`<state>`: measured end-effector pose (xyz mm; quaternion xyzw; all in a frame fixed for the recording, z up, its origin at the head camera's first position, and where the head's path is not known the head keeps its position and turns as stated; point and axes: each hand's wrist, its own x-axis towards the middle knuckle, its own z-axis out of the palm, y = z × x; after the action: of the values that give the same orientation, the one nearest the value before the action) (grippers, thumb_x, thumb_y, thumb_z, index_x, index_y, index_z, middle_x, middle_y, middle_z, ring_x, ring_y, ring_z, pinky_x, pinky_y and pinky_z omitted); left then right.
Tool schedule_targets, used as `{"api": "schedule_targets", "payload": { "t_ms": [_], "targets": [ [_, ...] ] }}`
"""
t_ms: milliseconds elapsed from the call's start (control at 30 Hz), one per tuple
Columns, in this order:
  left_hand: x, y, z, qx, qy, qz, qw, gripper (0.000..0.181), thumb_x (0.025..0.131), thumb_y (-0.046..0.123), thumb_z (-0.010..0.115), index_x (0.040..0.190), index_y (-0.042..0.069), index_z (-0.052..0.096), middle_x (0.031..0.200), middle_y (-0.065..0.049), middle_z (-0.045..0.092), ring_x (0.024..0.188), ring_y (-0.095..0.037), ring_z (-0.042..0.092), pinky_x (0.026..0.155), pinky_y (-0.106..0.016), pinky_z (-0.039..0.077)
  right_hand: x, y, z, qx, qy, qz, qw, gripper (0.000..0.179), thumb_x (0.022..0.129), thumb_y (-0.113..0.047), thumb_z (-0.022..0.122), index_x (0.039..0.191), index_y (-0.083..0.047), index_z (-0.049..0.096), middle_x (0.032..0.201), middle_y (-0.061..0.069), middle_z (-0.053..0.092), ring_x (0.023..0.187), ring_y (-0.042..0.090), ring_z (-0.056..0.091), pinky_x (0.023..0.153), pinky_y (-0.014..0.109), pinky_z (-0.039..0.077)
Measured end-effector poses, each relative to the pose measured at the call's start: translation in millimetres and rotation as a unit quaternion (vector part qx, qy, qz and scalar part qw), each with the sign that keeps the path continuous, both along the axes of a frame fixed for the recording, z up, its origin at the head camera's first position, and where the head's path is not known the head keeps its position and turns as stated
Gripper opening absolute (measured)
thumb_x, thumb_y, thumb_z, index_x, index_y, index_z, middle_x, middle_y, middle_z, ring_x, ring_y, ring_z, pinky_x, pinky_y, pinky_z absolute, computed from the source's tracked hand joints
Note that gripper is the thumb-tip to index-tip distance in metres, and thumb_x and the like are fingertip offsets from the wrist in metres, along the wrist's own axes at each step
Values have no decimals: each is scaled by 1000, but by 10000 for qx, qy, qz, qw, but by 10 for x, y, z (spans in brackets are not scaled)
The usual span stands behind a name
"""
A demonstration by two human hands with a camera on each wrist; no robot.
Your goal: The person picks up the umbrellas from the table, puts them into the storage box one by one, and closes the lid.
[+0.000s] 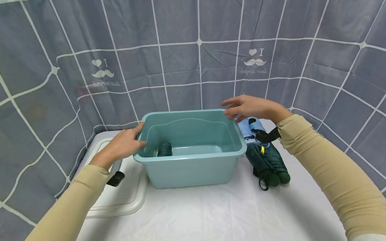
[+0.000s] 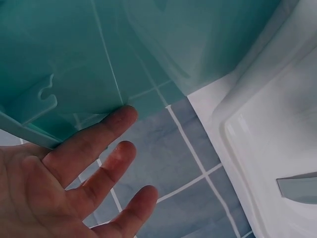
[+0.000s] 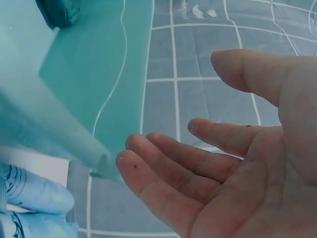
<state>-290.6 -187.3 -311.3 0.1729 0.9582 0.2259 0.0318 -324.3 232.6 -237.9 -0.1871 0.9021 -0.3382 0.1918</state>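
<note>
A teal plastic storage bin [image 1: 188, 170] stands upright on the white-covered table. My left hand [image 1: 122, 144] holds its left rim, the thumb over the inner side; in the left wrist view, other fingers [image 2: 119, 161] are spread along the outside. My right hand [image 1: 250, 108] hovers at the right back corner, its fingers loosely bent and holding nothing. In the right wrist view the fingertips [image 3: 131, 166] are close to the bin's edge; whether they touch cannot be told. A dark green rolled item [image 1: 164, 149] lies inside the bin at left, partly hidden by its wall.
Several dark green folded umbrellas [image 1: 267, 163], one with a wrist loop, lie right of the bin. Light blue rolled items [image 1: 249, 128] lie behind them, partly under my right wrist. A white lid [image 1: 125, 200] lies left of the bin. A grey gridded curtain [image 1: 179, 66] surrounds the table.
</note>
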Motion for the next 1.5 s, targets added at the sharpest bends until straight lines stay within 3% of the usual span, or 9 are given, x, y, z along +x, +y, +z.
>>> {"api": "schedule_targets", "payload": {
  "t_ms": [233, 467, 667, 800, 1033, 1233, 1500],
  "targets": [
    [-3, 6, -10, 17, 10, -61, 10000, 82, 93, 24, 56, 162, 5, 15, 142, -29, 54, 107, -32, 60, 91, -50, 45, 15, 174, -32, -9, 11, -201, 9998, 67, 102, -40, 58, 159, -16, 33, 147, 19, 52, 126, 33, 59, 99, 44, 52],
    [25, 42, -26, -43, 14, 0, 10000, 80, 95, 24, 55, 162, 8, 15, 152, -26, 45, 127, -38, 55, 99, -56, 44, 65, 313, -114, -74, 51, -270, 9996, 64, 104, -35, 56, 159, -12, 32, 148, 18, 52, 123, 32, 59, 100, 47, 51],
    [52, 81, -60, -261, 109, 226, 9993, 79, 98, 33, 54, 163, 11, 14, 148, -25, 50, 118, -36, 61, 91, -54, 47, 75, 472, -244, -134, 48, -354, 9993, 66, 102, -40, 57, 158, -14, 33, 149, 17, 51, 120, 30, 61, 99, 44, 52],
    [80, 92, -57, -309, 123, 350, 9988, 78, 99, 35, 52, 163, 12, 14, 146, -26, 52, 108, -33, 63, 85, -51, 48, 97, 566, -324, -255, -93, -392, 9989, 67, 103, -40, 56, 158, -11, 32, 153, 18, 46, 127, 34, 57, 101, 45, 51],
    [104, 96, -54, -299, 191, 425, 9985, 76, 99, 35, 50, 163, 12, 15, 107, -21, 68, 90, -28, 62, 82, -47, 46, 131, 709, -467, -414, -209, -535, 9975, 64, 104, -35, 55, 158, -8, 33, 153, 20, 43, 129, 38, 53, 101, 48, 50],
    [114, 88, -50, -287, 186, 479, 9983, 76, 100, 35, 49, 163, 12, 15, 89, -16, 65, 81, -27, 60, 79, -46, 46, 143, 788, -571, -404, -311, -609, 9968, 66, 105, -35, 54, 158, -5, 30, 152, 22, 43, 128, 38, 52, 96, 42, 53],
    [134, 74, -40, -243, 150, 506, 9983, 75, 100, 34, 48, 163, 10, 15, 73, -9, 58, 73, -23, 58, 74, -42, 45, 188, 864, -704, -404, -414, -617, 9964, 65, 105, -33, 54, 158, -3, 29, 155, 24, 39, 126, 38, 53, 103, 52, 48]
  ]
}}
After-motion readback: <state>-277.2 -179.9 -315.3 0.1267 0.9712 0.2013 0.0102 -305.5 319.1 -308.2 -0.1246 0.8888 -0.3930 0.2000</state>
